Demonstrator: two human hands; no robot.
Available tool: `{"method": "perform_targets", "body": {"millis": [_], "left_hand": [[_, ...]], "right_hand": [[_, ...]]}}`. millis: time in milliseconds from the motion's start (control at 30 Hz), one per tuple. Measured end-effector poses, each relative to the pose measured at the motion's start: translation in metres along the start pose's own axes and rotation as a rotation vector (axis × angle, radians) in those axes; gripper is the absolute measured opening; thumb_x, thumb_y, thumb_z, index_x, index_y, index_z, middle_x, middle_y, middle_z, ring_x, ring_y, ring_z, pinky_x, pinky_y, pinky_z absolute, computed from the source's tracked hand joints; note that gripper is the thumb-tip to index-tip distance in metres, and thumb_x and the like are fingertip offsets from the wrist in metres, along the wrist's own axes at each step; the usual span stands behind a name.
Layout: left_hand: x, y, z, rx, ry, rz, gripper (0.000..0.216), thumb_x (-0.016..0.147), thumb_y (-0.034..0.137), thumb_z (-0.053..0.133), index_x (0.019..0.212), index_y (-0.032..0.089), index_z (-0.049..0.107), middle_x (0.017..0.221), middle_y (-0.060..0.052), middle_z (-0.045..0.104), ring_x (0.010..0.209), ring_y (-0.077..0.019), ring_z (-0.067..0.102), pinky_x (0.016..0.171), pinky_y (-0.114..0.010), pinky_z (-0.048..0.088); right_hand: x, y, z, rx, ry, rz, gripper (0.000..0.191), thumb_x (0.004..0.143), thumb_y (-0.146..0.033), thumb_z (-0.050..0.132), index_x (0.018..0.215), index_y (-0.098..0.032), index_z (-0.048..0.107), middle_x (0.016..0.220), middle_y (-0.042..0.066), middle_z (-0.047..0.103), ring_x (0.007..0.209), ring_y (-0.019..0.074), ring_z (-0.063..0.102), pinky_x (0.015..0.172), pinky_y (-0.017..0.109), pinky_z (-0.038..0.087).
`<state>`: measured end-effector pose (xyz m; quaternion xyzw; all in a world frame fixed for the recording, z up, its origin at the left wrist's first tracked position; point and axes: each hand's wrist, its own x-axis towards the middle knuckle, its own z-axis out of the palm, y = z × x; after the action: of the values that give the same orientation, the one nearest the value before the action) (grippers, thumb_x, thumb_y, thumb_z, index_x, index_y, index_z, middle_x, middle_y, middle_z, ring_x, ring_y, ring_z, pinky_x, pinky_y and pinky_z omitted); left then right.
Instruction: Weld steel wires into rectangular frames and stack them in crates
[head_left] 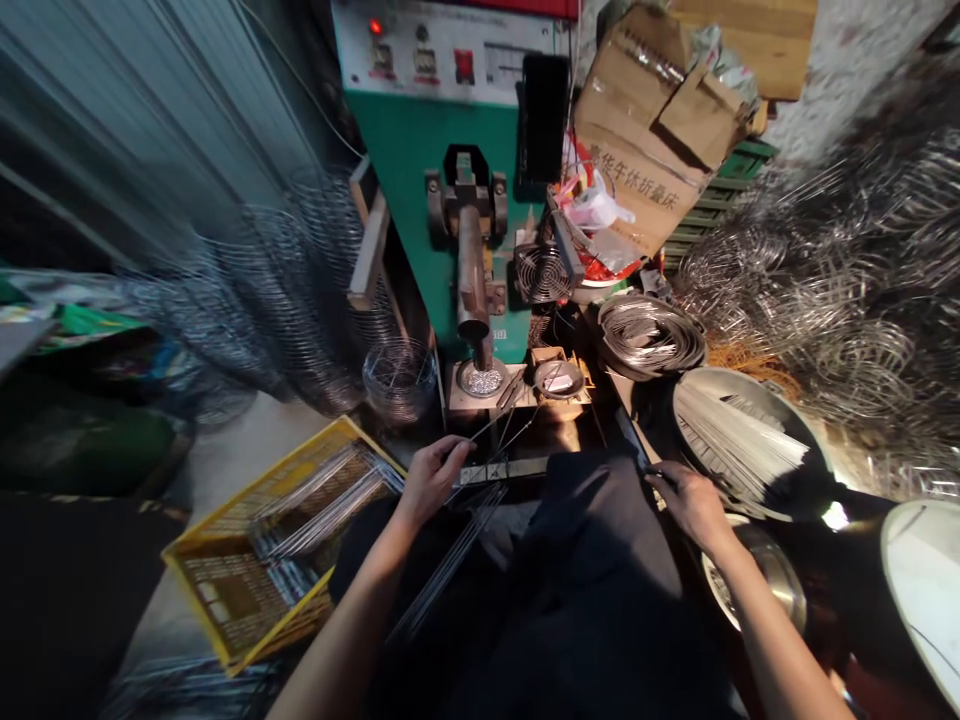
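My left hand (435,480) is closed in a pinch on a thin metal rod (486,428) that points forward toward the green machine (405,150). Below it, a bundle of thin metal rods (454,560) lies slanting by my lap. On the other side, my right hand (690,503) has its fingers curled beside my right knee, near a large round pan of straight metal strips (739,430); what is in its fingers I cannot make out. Under the machine's jutting metal arm (472,270) sits a small dish of shiny bits (481,378).
A yellow crate (255,625) with metal rods stands at my left. Coiled metal strip (651,335) and a shiny metal bowl (776,580) sit on the right. Wire rings (840,270) are heaped beyond. A small dark dish (559,380) and a cardboard box (637,130) are ahead.
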<state>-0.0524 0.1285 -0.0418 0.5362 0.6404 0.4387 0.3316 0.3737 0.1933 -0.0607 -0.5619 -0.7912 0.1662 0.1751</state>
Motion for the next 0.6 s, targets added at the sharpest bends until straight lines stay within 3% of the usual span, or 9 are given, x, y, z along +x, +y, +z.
{"method": "perform_targets", "body": {"millis": [167, 267, 467, 600], "left_hand": [[0.000, 0.002, 0.000, 0.003, 0.009, -0.002, 0.035, 0.089, 0.046, 0.056, 0.089, 0.016, 0.072, 0.079, -0.004, 0.071, 0.074, -0.0197, 0.061, 0.066, -0.026, 0.044], [0.001, 0.004, 0.002, -0.008, 0.006, -0.003, 0.034, 0.088, 0.045, 0.057, 0.087, 0.015, 0.072, 0.084, -0.005, 0.073, 0.078, -0.0211, 0.062, 0.068, -0.027, 0.045], [0.003, 0.005, 0.013, 0.003, -0.012, -0.017, 0.035, 0.088, 0.046, 0.058, 0.090, 0.015, 0.074, 0.080, -0.004, 0.072, 0.075, -0.0197, 0.062, 0.068, -0.026, 0.046], [0.005, 0.004, 0.019, -0.008, -0.015, -0.006, 0.034, 0.088, 0.045, 0.059, 0.089, 0.015, 0.074, 0.076, -0.002, 0.071, 0.072, -0.0180, 0.059, 0.067, -0.025, 0.044]], "right_hand": [[-0.006, 0.004, 0.009, -0.155, -0.039, 0.131, 0.042, 0.094, -0.019, 0.039, 0.126, -0.017, 0.065, 0.118, 0.015, 0.068, 0.106, 0.0259, 0.067, 0.094, 0.036, 0.051], [-0.011, 0.007, 0.014, -0.144, -0.029, 0.209, 0.045, 0.091, -0.017, 0.041, 0.131, -0.013, 0.061, 0.121, 0.018, 0.066, 0.116, 0.0294, 0.062, 0.100, 0.042, 0.049], [-0.018, -0.001, 0.009, 0.187, -0.087, 0.125, 0.044, 0.090, -0.032, 0.044, 0.124, -0.017, 0.067, 0.123, 0.012, 0.068, 0.114, 0.0248, 0.064, 0.101, 0.038, 0.049], [-0.026, -0.007, 0.000, 0.211, -0.038, 0.194, 0.035, 0.090, -0.038, 0.049, 0.105, -0.020, 0.075, 0.104, 0.010, 0.075, 0.091, 0.0252, 0.072, 0.085, 0.035, 0.055]]}}
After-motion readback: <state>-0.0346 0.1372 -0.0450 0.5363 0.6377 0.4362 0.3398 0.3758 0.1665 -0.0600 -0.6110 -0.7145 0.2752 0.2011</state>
